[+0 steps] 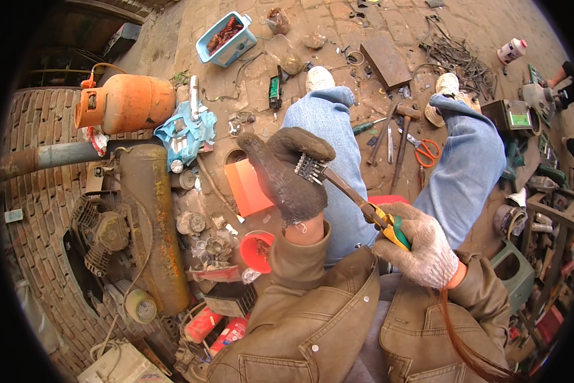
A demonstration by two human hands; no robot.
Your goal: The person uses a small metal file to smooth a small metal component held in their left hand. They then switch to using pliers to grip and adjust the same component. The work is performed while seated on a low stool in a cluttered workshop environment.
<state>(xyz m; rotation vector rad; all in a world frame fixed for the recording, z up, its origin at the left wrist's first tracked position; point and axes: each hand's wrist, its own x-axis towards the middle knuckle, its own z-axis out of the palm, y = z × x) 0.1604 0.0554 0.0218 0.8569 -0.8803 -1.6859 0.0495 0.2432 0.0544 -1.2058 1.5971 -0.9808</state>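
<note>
My left hand (293, 172), in a dark, dirty work glove, holds a small black block with rows of metal pins (309, 168) between its curled fingers; the thumb points up and away. In a pale grey glove, my right hand (417, 249) is wrapped round the yellow-and-green grip of a long-nosed metal tool (350, 191). The tool's brownish shank runs up to the left, and its tip meets the pinned block. Whether it clamps or only touches the block, I cannot tell.
On the ground ahead lie a hammer (403, 121), orange-handled scissors (426, 153) and a metal block (386, 65). A blue tub of reddish scrap (227, 39) stands farther off. Leftward are an orange gas cylinder (134, 103), an orange box (247, 187) and a red cup (256, 251).
</note>
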